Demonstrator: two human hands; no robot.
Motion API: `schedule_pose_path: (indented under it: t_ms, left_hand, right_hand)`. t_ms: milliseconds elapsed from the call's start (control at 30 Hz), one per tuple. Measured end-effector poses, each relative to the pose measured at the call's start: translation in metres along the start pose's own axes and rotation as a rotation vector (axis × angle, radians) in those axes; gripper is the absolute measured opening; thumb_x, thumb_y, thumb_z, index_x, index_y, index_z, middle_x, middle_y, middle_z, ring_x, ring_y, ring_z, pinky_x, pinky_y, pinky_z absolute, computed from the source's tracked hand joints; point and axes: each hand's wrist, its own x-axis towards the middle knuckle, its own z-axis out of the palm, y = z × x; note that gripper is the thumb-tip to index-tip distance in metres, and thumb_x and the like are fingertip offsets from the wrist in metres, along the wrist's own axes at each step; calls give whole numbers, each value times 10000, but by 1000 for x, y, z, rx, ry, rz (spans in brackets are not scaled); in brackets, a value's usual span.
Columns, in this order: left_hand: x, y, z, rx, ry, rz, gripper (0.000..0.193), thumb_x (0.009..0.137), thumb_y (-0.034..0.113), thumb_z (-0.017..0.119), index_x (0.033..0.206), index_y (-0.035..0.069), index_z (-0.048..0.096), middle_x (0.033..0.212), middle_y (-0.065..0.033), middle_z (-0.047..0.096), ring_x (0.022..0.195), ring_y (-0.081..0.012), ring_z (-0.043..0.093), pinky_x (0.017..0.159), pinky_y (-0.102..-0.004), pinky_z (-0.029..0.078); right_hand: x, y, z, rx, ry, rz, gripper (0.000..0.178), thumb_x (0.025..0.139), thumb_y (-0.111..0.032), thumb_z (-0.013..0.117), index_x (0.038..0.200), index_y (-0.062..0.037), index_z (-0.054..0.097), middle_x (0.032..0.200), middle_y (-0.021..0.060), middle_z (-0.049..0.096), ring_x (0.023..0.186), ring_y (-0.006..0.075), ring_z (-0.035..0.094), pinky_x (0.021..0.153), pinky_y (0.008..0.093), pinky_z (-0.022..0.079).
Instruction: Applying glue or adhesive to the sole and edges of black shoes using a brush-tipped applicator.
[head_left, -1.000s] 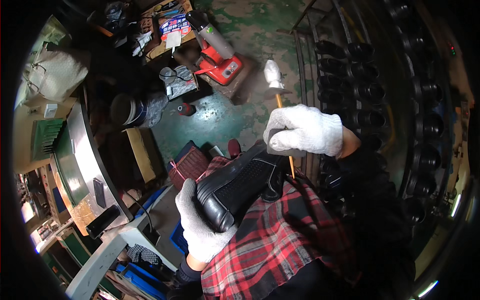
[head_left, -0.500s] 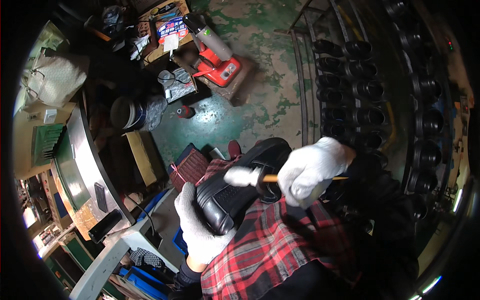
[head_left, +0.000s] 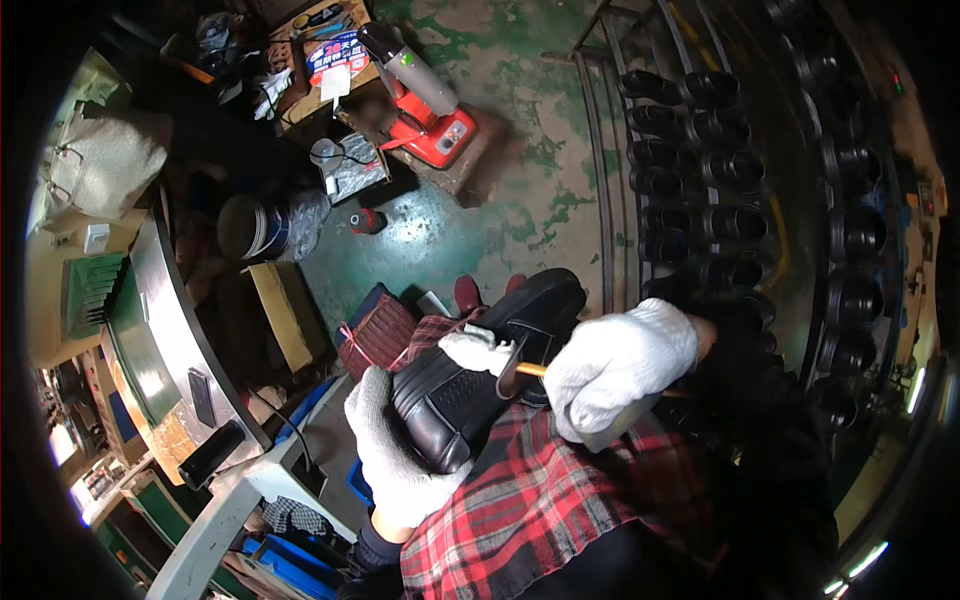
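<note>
A black leather shoe lies tilted across my lap, over a red plaid cloth. My left hand, in a white glove, wraps round its near left end, thumb along the side. In my right hand, also white-gloved, is a stick with a thin yellow-orange handle; the fingers are closed round it. The stick's white, cloth-like head rests against or just over the shoe's upper; contact is hard to make out. A dark curved piece beside the handle partly hides where head and handle join.
Racks of black shoes stand to the right. Ahead on a low block sits a red and grey machine, with a small red bottle on the floor nearby. A metal-edged bench and white frame flank my left.
My right hand has shifted slightly down and left, and the stick has tilted, its white head moving a little left. My left hand still holds the shoe in nearly the same place.
</note>
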Motion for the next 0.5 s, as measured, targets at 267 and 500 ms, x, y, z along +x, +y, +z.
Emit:
schedule_pose_path:
  t_ms: [267,500]
  left_hand:
    - [-11,-6,5,-93,43,-121,1145,562,393,897,1457,-86,369,1371,-239,448,1276,-379,482,1118,-459,371]
    - [-16,-6,1,-93,69,-144,1226,570,466,911,1492,-90,325,1408,-215,427,1331,-354,444,1154,-456,323]
  right_hand:
    - [9,8,7,105,-61,-54,216,945,-201,704,999,8,707,850,47,709,811,128,646,733,280,516]
    - [-44,19,-3,224,459,356,178,855,-107,655,950,29,718,805,71,702,704,117,643,611,260,508]
